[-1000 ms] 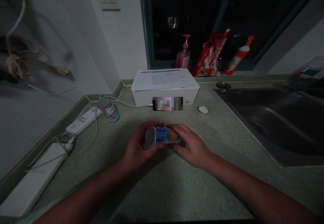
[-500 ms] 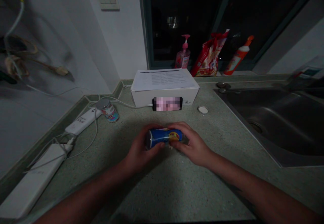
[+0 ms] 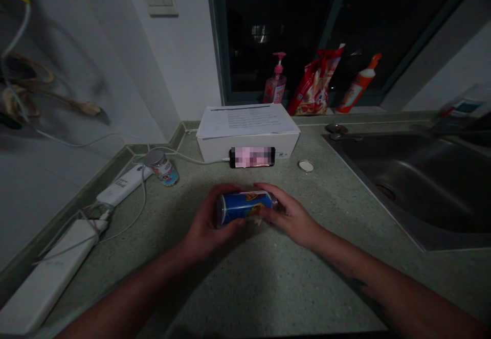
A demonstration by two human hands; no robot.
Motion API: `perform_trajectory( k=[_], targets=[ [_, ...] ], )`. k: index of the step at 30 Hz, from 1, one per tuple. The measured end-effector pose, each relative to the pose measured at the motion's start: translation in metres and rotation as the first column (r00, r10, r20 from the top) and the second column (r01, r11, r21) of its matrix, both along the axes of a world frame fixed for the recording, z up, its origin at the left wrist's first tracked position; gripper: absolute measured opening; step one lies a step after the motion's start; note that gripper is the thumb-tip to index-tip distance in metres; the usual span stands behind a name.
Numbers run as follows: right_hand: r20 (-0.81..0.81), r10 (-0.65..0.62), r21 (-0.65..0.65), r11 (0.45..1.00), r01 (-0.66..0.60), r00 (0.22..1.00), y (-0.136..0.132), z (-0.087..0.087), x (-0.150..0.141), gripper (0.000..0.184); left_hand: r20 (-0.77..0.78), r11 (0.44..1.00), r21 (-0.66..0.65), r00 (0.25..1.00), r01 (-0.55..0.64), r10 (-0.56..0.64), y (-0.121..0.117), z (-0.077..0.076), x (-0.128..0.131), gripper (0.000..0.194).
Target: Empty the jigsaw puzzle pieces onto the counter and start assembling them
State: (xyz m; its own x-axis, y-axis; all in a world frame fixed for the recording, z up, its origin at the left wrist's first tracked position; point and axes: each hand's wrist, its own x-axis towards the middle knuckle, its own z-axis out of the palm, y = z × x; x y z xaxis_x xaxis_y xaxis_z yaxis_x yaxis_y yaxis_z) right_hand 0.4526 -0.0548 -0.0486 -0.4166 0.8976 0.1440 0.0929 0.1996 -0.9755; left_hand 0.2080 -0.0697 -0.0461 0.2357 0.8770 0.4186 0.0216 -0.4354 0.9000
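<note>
A clear jar with a blue label (image 3: 241, 207) lies sideways between my hands, above the speckled green counter (image 3: 245, 288). My left hand (image 3: 209, 221) is wrapped round its left end. At the other end, my right hand (image 3: 289, 216) grips near the threaded neck, its thumb on the label. Something small and pale shows just under the jar by the right thumb; I cannot make out what it is. Beyond my hands, a round silver-rimmed lid (image 3: 306, 165) rests on the counter. Another jar with a grey lid (image 3: 161, 167) stands to the left.
Behind my hands, a phone (image 3: 252, 158) with a cable leans against a white box (image 3: 247, 129). Power strips (image 3: 49, 272) and cords run along the left wall. A steel sink (image 3: 406, 175) is on the right. A pump bottle (image 3: 275, 86), red bag and orange-white bottle stand by the window.
The jar has turned in my hands, so more of the label's picture and the threaded neck show. My left hand has shifted slightly left with it.
</note>
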Motion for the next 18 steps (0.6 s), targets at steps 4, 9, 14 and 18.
perform_trajectory(
  k=[4, 9, 14, 18],
  targets=[
    [-0.001, -0.092, 0.079, 0.993, 0.092, 0.996, -0.002, -0.001, -0.002, 0.052, -0.050, 0.987, -0.144, 0.996, -0.076, 0.070, -0.003, 0.007, 0.003, 0.052],
    [-0.116, -0.069, 0.131, 0.988, 0.084, 0.991, 0.001, 0.002, 0.004, 0.048, -0.078, 0.937, -0.266, 0.974, -0.226, 0.213, -0.002, 0.018, 0.005, 0.046],
    [-0.204, -0.179, 0.145, 0.967, 0.210, 0.963, 0.011, 0.002, 0.012, 0.018, -0.042, 0.888, -0.350, 0.952, -0.299, 0.304, 0.007, 0.016, 0.000, 0.048],
    [-0.191, -0.114, 0.125, 0.982, 0.139, 0.975, 0.013, -0.004, 0.012, 0.020, -0.037, 0.888, -0.337, 0.947, -0.313, 0.320, 0.009, 0.012, -0.001, 0.046]
  ],
)
